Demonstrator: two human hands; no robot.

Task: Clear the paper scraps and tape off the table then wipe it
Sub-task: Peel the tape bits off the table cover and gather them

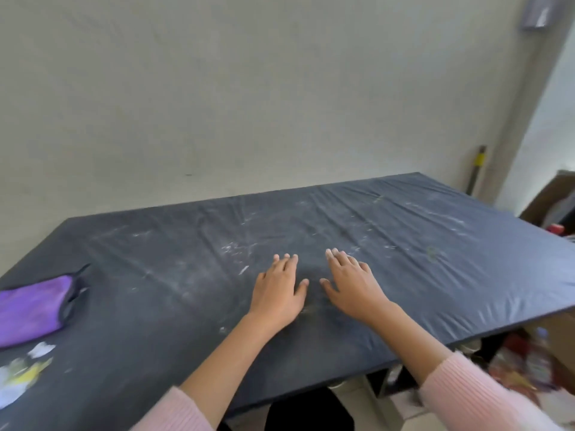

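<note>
A table covered in dark blue cloth (pixel 435 244) fills the view, streaked with white dust and a few small white flecks (pixel 244 269). My left hand (pixel 278 290) and my right hand (pixel 353 283) lie flat on the cloth near the middle, side by side, fingers spread and holding nothing. A purple wiping cloth (pixel 31 309) lies at the left edge of the table. Just in front of it sits a small heap of white and yellow paper scraps (pixel 21 374), blurred. No tape is visible.
A plain wall stands behind the table. A pole with a yellow band (pixel 477 169) leans in the far right corner. Cardboard boxes (pixel 547 197) and colourful clutter (pixel 522 362) sit on the floor to the right, beyond the table's edge.
</note>
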